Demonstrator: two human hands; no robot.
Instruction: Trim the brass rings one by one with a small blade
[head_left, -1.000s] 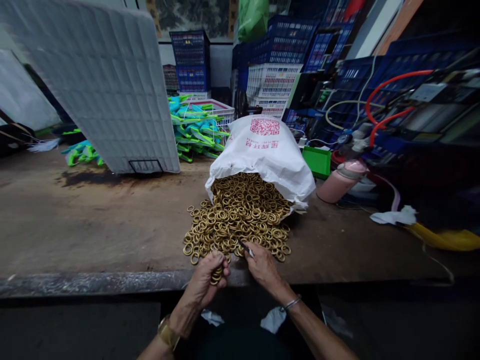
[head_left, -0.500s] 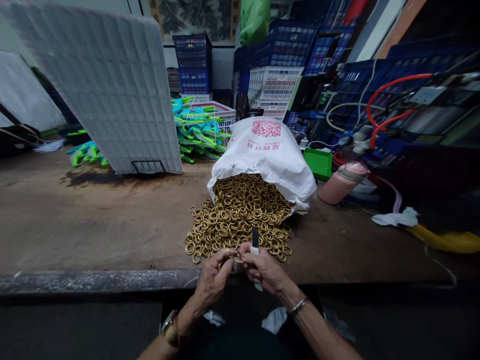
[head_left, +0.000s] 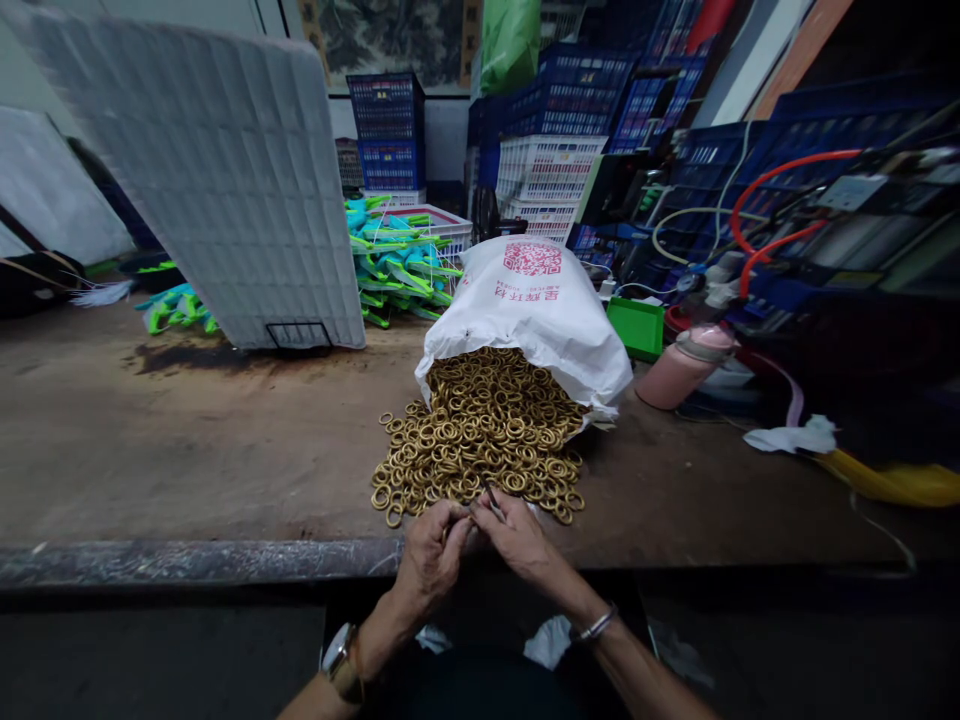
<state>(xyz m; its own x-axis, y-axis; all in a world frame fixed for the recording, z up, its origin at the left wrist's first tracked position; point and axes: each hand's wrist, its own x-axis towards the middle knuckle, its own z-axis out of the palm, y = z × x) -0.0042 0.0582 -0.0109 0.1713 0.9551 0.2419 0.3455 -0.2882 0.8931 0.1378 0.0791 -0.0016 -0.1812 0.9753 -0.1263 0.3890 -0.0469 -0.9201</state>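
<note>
Centrally, brass-coloured rings (head_left: 469,445) lie heaped on the desk (head_left: 187,450) at the open mouth of a white sack (head_left: 525,300), just beyond both hands. Left hand (head_left: 433,555): grip drawn together, thumb against fingers; cannot tell what it pinches, contents hidden. Right hand (head_left: 521,540): grip clamped on a thin dark tool (head_left: 492,496), fingertips meeting the left's at the heap's near edge.

I stood in a workshop: plastic crates (head_left: 553,165) towered behind the white sack (head_left: 525,310), loose gold rings (head_left: 480,440) before it, red hoses (head_left: 810,157) to its right.
</note>
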